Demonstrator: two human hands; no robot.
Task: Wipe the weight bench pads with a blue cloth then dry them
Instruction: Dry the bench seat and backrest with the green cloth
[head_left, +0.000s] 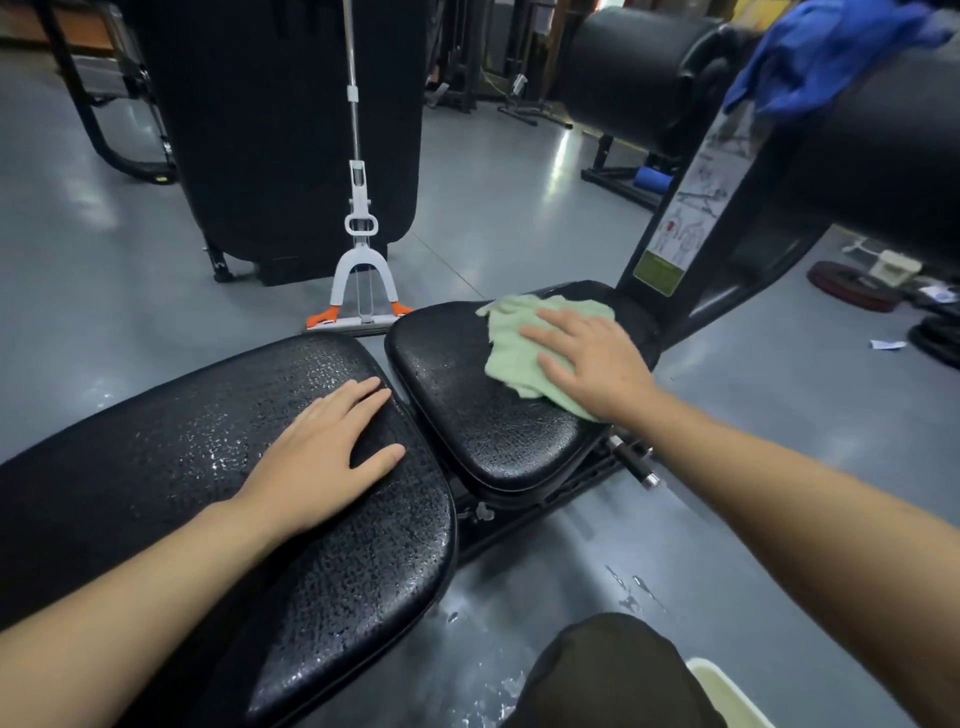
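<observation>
The left hand (317, 457) lay flat, fingers straight and together, on the back pad (182, 441), wet with droplets. At two o'clock, the right hand (587, 358) pressed a green cloth (514, 353) onto the seat pad (467, 405), fingers slightly spread. The blue cloth (826, 57) hung over a roller (893, 156) at one o'clock.

black crackled bench pads (322, 545), pale green cloth (511, 353), blue cloth (826, 57), grey floor (519, 208)

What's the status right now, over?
Right hand flat, pressing green cloth on seat pad. Left hand flat on wet back pad. Blue cloth parked on roller pad. Nothing blocking.
</observation>
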